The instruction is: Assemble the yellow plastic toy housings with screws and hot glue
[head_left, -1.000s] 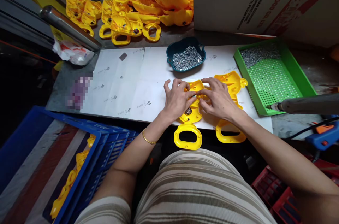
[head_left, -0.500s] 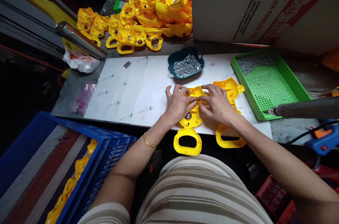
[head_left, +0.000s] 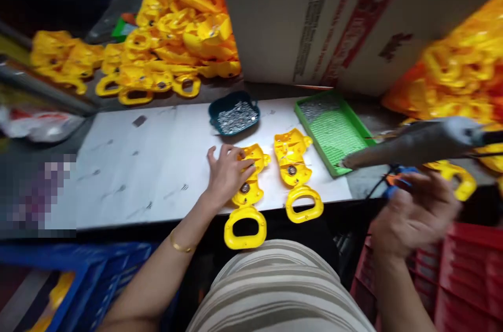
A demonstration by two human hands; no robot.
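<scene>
My left hand (head_left: pixel 228 172) lies against the left edge of a yellow plastic shell half (head_left: pixel 247 193), thumb and fingers bent onto its upper part. The hollow inside of this shell faces up, with a round metal piece in it and a loop handle over the table's front edge. To its right is a second yellow shell half (head_left: pixel 291 156), also hollow side up, with a thin wire across it. Out to the right, my right hand (head_left: pixel 412 217) is blurred and held in the air, fingers apart, below a grey cylindrical power screwdriver (head_left: pixel 412 146). Nothing shows in that hand.
A dark teal bowl (head_left: pixel 214 111) of small screws and a green tray (head_left: pixel 361 125) with more stand behind the shells. Yellow parts (head_left: pixel 184 28) are heaped at the back. A large carton (head_left: pixel 271 23) blocks the rear. Blue crates (head_left: pixel 102 274) and red crates (head_left: pixel 471 269) flank me.
My right hand has left the shells and swung right toward the screwdriver. My left hand stays on the left shell. The view has turned right, bringing more yellow parts into sight.
</scene>
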